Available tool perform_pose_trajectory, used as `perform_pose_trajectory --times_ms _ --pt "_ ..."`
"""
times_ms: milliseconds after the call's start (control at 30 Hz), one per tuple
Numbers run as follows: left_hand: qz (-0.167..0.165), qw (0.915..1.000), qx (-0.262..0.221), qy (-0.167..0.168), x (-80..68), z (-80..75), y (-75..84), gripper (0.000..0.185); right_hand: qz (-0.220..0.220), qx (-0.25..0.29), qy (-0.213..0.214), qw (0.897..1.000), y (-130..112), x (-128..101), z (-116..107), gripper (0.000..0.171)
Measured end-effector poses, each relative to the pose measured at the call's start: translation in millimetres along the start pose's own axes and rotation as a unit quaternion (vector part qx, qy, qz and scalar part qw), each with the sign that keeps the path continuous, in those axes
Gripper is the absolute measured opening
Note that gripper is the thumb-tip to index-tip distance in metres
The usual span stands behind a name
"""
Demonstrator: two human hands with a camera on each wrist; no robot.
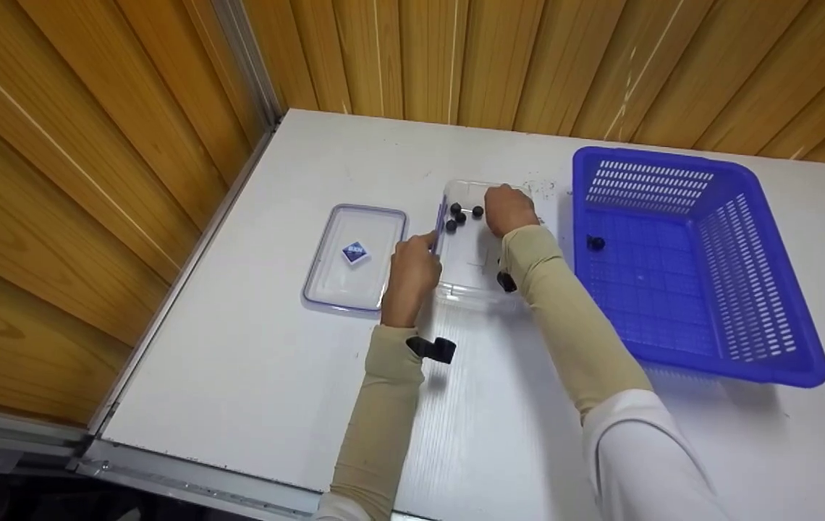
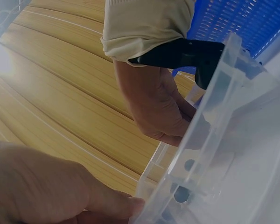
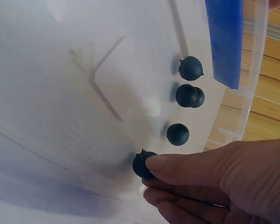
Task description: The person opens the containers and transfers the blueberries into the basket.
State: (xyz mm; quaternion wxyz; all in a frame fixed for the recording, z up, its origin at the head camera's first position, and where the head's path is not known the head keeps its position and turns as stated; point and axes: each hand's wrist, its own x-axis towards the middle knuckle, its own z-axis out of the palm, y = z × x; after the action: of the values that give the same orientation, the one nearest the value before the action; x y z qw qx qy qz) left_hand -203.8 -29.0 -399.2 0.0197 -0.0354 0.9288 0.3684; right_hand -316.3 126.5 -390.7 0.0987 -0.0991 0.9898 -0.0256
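Overhead, the head view shows a white table with a clear plastic container at its middle, its lid lying just to the left and a blue basket to the right. Several blueberries already sit in the container; one berry is left in the basket, so the moving of berries looks nearly done. The left hand grips the container's left edge, and the right hand reaches into its far end.

From the left wrist, the left hand's thumb presses the container wall; the other fingers are cut off.

From the right wrist, the right hand's fingers pinch one blueberry at the container floor, beside three or four others; two overlap, so the exact count is hard to tell
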Motion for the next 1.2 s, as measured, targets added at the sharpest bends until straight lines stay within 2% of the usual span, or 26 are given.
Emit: perform_pose_trajectory --times_ms 100,167,333,433,700,1033,1200 --pt "0.002 1.0000 0.004 0.002 0.8 -0.4 0.5 0.048 0.004 0.044 -0.034 0.998 2.4 0.6 -5.6 0.025" --pt "0.003 1.0000 0.004 0.002 1.3 -0.5 0.8 0.048 0.001 0.093 -0.055 0.994 3.9 0.4 -10.4 0.027" --pt "0.000 1.0000 -0.001 -0.002 2.0 -1.2 1.4 0.047 0.010 0.214 -0.114 0.970 8.8 -2.8 -24.3 0.030" --pt "0.000 1.0000 0.001 -0.001 1.7 -1.4 1.3 0.048 0.011 0.244 -0.135 0.960 12.2 -5.1 -31.4 0.030" --pt "0.001 1.0000 -0.006 -0.002 0.0 -0.2 1.0 0.045 0.020 0.312 -0.139 0.940 21.2 -11.6 -44.7 0.029" --pt "0.005 0.9999 0.009 -0.004 0.7 0.0 0.7 0.047 0.040 0.355 -0.118 0.927 48.6 -19.5 -66.6 0.031" --pt "0.005 0.9999 0.010 -0.002 1.4 0.5 1.2 0.046 0.048 0.364 -0.104 0.925 62.8 -25.6 -74.1 0.035"
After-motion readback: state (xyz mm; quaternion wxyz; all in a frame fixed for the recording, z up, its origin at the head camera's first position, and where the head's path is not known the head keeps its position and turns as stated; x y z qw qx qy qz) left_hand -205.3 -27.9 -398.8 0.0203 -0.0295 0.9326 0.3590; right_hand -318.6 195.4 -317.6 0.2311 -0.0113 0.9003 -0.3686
